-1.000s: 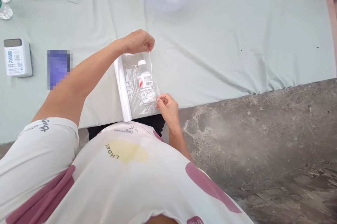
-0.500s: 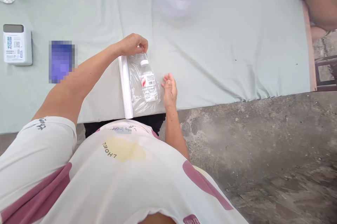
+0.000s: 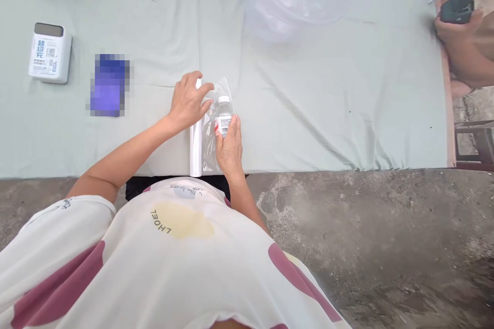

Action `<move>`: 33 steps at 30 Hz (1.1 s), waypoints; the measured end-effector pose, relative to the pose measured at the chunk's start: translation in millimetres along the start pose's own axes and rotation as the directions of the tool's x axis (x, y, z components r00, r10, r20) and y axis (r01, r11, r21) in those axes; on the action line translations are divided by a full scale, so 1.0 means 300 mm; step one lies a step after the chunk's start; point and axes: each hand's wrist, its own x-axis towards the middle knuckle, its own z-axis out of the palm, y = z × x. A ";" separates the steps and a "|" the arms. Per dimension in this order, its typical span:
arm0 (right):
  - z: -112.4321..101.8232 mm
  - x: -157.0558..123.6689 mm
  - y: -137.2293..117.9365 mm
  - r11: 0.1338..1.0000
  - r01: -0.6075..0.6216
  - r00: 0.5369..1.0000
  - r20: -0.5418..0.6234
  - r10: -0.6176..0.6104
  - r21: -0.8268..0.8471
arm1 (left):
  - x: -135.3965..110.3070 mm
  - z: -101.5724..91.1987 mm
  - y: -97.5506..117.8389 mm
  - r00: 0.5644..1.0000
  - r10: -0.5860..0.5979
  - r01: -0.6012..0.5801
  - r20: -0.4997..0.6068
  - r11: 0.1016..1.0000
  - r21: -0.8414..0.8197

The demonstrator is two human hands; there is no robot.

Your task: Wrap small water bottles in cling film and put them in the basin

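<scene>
Head cam, L hand (image 3: 189, 101) spread, empty, R hand (image 3: 230, 153) cupped round barcode-labelled btl (image 3: 224, 121), "LHOEL" shirt (image 3: 173, 262)

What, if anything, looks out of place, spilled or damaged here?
One oddity: a blue patch on the cloth, left of the left hand, shows only as coarse square blocks, so I can't tell what it is. The bottle lies on its side beside the white roll; no spill is visible.
</scene>
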 end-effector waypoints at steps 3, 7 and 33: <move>0.018 0.000 -0.008 0.997 0.053 0.998 -0.043 -0.055 -0.056 | -0.166 0.044 0.021 0.997 0.001 -0.008 0.082 0.996 0.091; 0.013 -0.001 -0.010 0.997 0.034 0.997 -0.072 -0.038 -0.063 | -0.270 0.064 0.009 0.995 -0.080 0.069 0.065 0.986 0.150; 0.087 -0.008 -0.035 0.899 0.029 0.986 -0.137 -0.099 -0.437 | -0.517 -0.124 -0.209 0.999 -0.011 0.020 -0.051 0.983 0.184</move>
